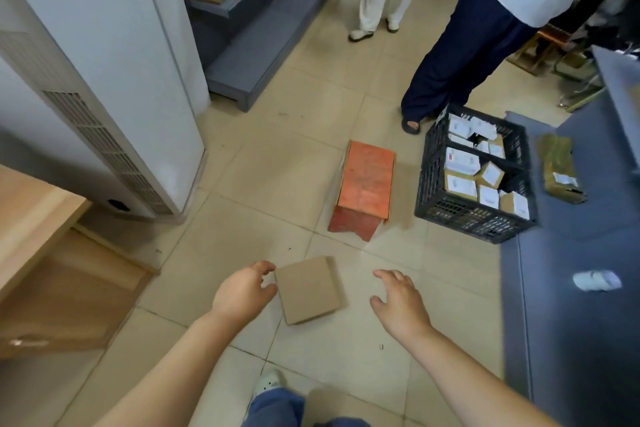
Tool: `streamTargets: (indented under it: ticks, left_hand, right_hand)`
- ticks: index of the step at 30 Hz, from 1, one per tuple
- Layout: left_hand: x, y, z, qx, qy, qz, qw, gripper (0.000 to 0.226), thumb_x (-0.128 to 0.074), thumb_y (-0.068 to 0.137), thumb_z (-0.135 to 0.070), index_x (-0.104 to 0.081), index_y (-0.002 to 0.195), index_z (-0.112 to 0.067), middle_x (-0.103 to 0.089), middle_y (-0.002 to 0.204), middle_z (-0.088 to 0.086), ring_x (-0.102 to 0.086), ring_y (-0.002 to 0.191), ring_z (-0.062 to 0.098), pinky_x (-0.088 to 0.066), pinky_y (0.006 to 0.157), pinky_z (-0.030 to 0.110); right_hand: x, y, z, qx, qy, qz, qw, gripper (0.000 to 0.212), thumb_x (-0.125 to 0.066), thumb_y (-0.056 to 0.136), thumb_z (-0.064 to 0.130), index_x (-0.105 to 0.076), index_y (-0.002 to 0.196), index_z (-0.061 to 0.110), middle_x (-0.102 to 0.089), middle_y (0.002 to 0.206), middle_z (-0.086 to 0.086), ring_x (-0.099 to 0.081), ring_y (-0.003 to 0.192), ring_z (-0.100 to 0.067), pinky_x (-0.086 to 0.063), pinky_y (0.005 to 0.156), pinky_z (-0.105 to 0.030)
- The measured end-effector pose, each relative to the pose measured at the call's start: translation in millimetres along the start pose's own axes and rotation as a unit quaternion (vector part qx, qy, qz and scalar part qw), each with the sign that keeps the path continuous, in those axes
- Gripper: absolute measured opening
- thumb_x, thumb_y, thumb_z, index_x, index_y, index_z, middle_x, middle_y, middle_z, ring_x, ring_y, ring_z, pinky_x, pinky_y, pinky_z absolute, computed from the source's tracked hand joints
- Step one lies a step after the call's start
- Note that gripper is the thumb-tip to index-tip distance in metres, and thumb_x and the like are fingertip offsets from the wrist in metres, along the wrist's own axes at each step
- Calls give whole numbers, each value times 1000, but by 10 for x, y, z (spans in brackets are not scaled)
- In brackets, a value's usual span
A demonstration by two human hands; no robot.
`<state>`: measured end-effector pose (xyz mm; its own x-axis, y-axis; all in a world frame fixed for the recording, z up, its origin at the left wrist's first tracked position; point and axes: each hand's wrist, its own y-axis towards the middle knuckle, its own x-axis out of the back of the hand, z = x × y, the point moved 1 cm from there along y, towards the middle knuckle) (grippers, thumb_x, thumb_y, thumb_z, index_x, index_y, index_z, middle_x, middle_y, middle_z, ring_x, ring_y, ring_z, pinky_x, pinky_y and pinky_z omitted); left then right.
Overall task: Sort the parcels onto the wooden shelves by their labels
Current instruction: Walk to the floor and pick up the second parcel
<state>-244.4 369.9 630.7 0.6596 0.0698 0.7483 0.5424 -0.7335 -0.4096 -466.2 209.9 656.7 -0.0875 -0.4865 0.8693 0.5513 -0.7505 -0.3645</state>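
Brown cardboard, the box (309, 289) shows a plain face, no label visible. The left hand (242, 291) pinches its left edge; the right hand (398, 302), fingers spread, hangs right of the box, apart. Turn it over, read the label, then shelve.

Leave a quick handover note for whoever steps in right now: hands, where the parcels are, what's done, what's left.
Left hand: fingers curled at the left edge of the small cardboard parcel; whether the grip carries it or it lies on the floor is unclear.
Right hand: open, empty, to the right of that parcel, apart from it.
Black crate on the floor ahead right, full of labelled parcels. Orange stool stands left of it.
Wooden shelves at the left.
Done: nothing visibly shelved there.
Left: read this parcel's label, not visible from here, shelve it, then work through the crate.
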Motion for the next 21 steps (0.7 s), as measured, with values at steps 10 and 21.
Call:
streamTargets:
  ticks: [10,21]
  left_hand:
    - [-538,514,-31,116,-51,-18,992,49,-58,84,-33,-47,130,-23,-58,125,-2,-56,109,16,-45,82,27]
    - [-1855,1138,346,230,-144,-38,962,54,-63,81,-30,-44,132,-21,-57,126,1,-54,112,16,-45,90,31]
  right_hand:
    - [-186,993,-362,65,-34,103,992,53,-52,86,19,-38,137,15,-46,134,-4,-40,123,-22,-33,102,-30]
    - [-1170,2045,-984,86,-17,200,976,51,-51,86,13,-37,135,13,-44,132,-4,-38,124,-19,-35,99,-26]
